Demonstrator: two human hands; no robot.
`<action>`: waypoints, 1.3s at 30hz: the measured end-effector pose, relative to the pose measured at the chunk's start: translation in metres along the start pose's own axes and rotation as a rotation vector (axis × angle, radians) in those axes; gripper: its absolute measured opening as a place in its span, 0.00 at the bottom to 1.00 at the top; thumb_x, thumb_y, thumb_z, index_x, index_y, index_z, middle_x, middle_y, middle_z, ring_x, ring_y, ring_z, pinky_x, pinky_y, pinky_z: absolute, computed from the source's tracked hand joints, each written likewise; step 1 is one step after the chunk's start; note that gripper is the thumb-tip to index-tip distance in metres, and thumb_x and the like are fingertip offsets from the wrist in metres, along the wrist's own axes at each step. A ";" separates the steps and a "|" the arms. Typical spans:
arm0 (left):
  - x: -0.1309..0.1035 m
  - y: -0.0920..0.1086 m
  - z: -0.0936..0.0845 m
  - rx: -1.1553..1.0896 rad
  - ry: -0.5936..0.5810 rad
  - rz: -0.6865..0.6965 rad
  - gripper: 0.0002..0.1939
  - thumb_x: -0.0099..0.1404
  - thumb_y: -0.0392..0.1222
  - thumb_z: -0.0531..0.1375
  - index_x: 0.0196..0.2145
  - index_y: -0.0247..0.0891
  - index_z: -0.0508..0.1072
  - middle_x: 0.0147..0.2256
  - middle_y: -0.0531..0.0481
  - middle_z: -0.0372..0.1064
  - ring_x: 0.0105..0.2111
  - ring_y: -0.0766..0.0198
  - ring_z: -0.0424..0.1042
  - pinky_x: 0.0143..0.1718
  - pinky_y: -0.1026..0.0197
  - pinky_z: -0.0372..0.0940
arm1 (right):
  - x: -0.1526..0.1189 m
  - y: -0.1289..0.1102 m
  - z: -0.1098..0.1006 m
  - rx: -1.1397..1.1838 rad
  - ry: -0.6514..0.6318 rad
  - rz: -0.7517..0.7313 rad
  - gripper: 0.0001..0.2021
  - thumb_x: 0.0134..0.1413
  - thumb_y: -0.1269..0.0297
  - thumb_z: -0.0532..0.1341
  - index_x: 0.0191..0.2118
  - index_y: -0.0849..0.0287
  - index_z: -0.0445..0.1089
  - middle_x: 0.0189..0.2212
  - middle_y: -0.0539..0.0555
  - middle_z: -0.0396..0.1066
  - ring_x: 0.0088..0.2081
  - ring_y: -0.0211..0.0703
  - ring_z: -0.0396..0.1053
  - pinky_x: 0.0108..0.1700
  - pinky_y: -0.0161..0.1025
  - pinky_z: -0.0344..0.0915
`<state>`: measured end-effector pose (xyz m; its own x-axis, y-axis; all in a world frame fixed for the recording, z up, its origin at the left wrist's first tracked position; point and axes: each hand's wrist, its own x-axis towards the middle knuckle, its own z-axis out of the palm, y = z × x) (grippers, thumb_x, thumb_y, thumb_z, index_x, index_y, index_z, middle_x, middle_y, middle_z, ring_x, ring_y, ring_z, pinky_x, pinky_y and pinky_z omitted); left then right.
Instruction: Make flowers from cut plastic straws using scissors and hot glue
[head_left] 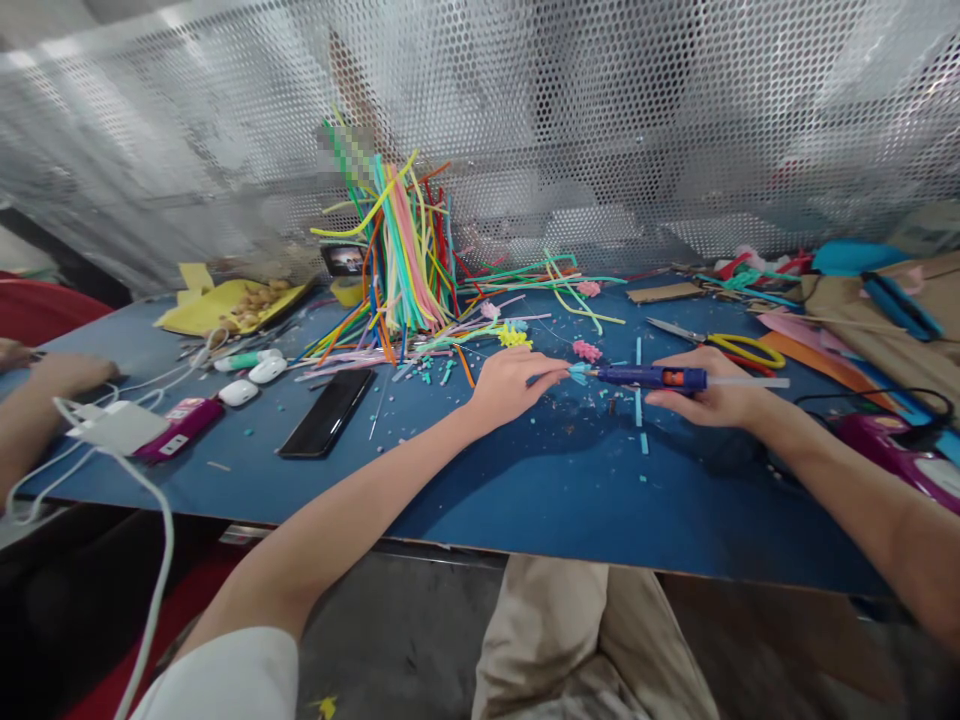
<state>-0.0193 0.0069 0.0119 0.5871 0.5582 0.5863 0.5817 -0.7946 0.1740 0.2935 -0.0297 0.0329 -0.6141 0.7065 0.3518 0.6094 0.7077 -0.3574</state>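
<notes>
Over the counter (487,515), the glue gun (637,377) is gripped by the right hand (709,385); by the left hand (506,385), a small blue piece (578,373) is pinched right by the nozzle (593,373), which is best kept steady and off skin.

From here the right hand (709,390) wraps the glue gun (637,376), hiding its grip. The left hand (514,383) covers part of the blue piece (578,373); whether that touches the gun is too fine to make out. A pixelated patch (345,155) blots some tops of the pipe cleaners (405,250). Shapes behind the mesh (480,110) are blurred. View's edges cut the co-worker's arm (41,405) at left, the purple block (885,448) at right, the white cable (161,570) below.
</notes>
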 end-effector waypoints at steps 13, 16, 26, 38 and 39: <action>0.002 -0.010 0.001 0.046 0.052 -0.108 0.15 0.72 0.53 0.55 0.44 0.48 0.80 0.39 0.54 0.80 0.38 0.64 0.75 0.44 0.58 0.66 | -0.006 0.025 -0.015 -0.311 -0.022 0.081 0.29 0.60 0.38 0.53 0.19 0.56 0.56 0.15 0.51 0.57 0.20 0.38 0.53 0.28 0.41 0.47; 0.003 -0.016 -0.001 0.041 0.072 -0.186 0.15 0.72 0.54 0.55 0.43 0.48 0.80 0.40 0.55 0.80 0.39 0.63 0.75 0.45 0.57 0.66 | -0.008 0.044 -0.026 -0.538 0.110 0.339 0.28 0.61 0.36 0.50 0.27 0.57 0.66 0.23 0.58 0.69 0.26 0.45 0.62 0.30 0.41 0.51; 0.002 -0.013 0.003 0.038 0.085 -0.163 0.13 0.72 0.52 0.57 0.44 0.47 0.79 0.41 0.56 0.80 0.41 0.61 0.75 0.48 0.55 0.64 | -0.016 0.075 -0.014 -0.650 -0.029 0.567 0.25 0.58 0.55 0.56 0.58 0.60 0.67 0.56 0.72 0.62 0.56 0.72 0.58 0.53 0.65 0.55; 0.002 -0.013 0.003 0.031 0.122 -0.093 0.13 0.72 0.52 0.57 0.43 0.46 0.80 0.40 0.54 0.80 0.38 0.63 0.73 0.45 0.57 0.63 | 0.009 -0.004 0.005 0.181 -0.581 0.013 0.15 0.59 0.46 0.61 0.36 0.50 0.78 0.42 0.54 0.68 0.49 0.48 0.66 0.57 0.47 0.59; 0.001 -0.012 0.003 0.035 0.130 -0.080 0.14 0.72 0.52 0.57 0.43 0.46 0.80 0.39 0.54 0.80 0.38 0.63 0.73 0.45 0.57 0.63 | 0.009 -0.004 0.006 0.180 -0.586 0.004 0.15 0.60 0.46 0.61 0.36 0.51 0.77 0.42 0.55 0.68 0.49 0.48 0.66 0.56 0.47 0.60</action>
<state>-0.0238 0.0179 0.0083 0.4611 0.5820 0.6698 0.6447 -0.7384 0.1977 0.2829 -0.0264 0.0321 -0.8168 0.5525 -0.1663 0.5495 0.6569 -0.5162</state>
